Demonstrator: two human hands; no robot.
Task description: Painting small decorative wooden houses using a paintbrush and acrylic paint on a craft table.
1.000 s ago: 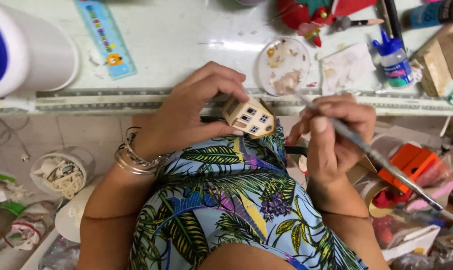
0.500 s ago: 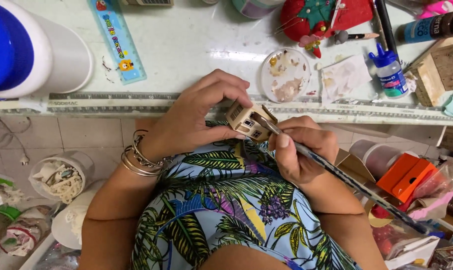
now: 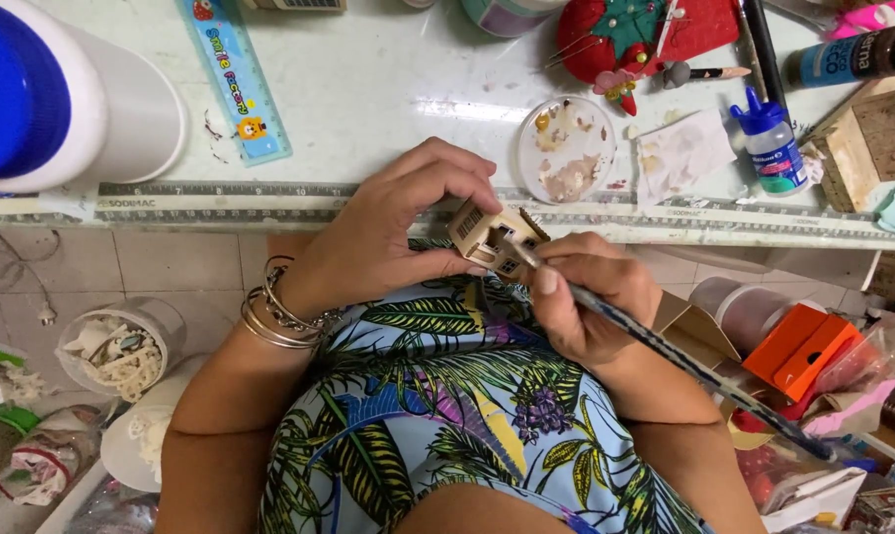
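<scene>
I see left hand [image 3: 388,237] clamped on small wooden house [image 3: 494,237], right hand [image 3: 591,302] gripping paintbrush [image 3: 684,361]; round palette [image 3: 566,148] upper centre holds brown paint smears; blue-capped glue bottle [image 3: 773,148] upper right.

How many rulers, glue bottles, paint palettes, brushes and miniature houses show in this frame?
Rulers: 2, a blue ruler and a long metal ruler
Glue bottles: 1, a blue-capped bottle
Paint palettes: 1, a round palette
Brushes: 1, in the right hand
Miniature houses: 1, in the left hand
Total: 6
</scene>
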